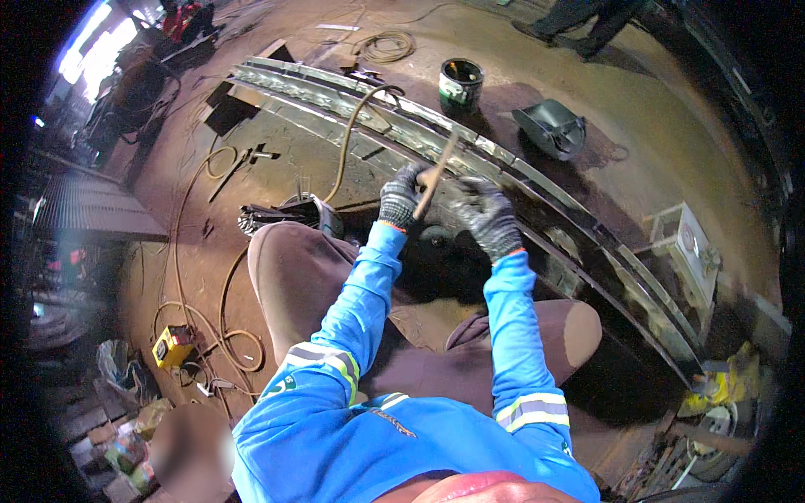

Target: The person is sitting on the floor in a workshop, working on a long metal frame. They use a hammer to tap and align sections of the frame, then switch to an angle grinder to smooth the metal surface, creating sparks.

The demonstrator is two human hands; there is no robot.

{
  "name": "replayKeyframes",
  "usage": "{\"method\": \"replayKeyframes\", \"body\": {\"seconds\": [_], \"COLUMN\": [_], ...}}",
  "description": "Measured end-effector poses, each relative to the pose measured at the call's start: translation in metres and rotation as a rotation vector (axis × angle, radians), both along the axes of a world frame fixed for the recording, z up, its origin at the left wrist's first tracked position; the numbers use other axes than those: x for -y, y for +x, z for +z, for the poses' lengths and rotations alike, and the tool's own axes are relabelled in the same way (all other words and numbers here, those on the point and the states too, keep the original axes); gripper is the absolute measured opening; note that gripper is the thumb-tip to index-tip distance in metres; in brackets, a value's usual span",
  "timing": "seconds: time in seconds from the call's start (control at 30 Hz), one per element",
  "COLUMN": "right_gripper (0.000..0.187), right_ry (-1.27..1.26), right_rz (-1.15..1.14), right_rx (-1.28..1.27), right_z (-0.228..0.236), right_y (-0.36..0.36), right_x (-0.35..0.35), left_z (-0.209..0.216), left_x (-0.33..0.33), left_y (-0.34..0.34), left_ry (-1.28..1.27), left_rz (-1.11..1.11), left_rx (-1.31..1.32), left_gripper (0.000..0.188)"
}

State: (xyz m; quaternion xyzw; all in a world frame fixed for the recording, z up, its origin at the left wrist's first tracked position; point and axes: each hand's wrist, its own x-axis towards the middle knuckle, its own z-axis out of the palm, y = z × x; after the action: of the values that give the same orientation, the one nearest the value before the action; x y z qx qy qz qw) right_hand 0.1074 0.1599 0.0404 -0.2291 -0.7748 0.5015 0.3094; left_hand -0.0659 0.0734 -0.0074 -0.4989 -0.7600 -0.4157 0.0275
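The left hand (401,197), gloved in grey knit, grips a slim, tan, stick-like tool (436,178) near the long silver metal beam (486,149); it seems being readied. The blurred right hand (486,216) is just beside it, grasp unclear; next likely calls for steady aim.

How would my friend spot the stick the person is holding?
Find the long metal beam across the middle. Near it, the person's gloved left hand holds a slanted tan stick. It's short and straight, unlike the curving tan hose nearby.
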Motion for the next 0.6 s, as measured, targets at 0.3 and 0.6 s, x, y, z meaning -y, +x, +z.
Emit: {"method": "replayKeyframes", "body": {"seconds": [0.3, 0.6], "right_gripper": [0.024, 0.021], "right_ry": [-0.051, 0.043], "right_rz": [-0.196, -0.145], "right_rx": [-0.069, 0.062], "right_z": [-0.008, -0.013], "right_y": [0.020, 0.016], "right_x": [-0.029, -0.015], "left_z": [0.054, -0.006], "left_x": [0.044, 0.041], "left_y": [-0.054, -0.057], "left_ry": [0.476, 0.179], "left_rz": [-0.013, 0.468], "left_rx": [0.827, 0.908], "left_gripper": [0.021, 0.035]}}
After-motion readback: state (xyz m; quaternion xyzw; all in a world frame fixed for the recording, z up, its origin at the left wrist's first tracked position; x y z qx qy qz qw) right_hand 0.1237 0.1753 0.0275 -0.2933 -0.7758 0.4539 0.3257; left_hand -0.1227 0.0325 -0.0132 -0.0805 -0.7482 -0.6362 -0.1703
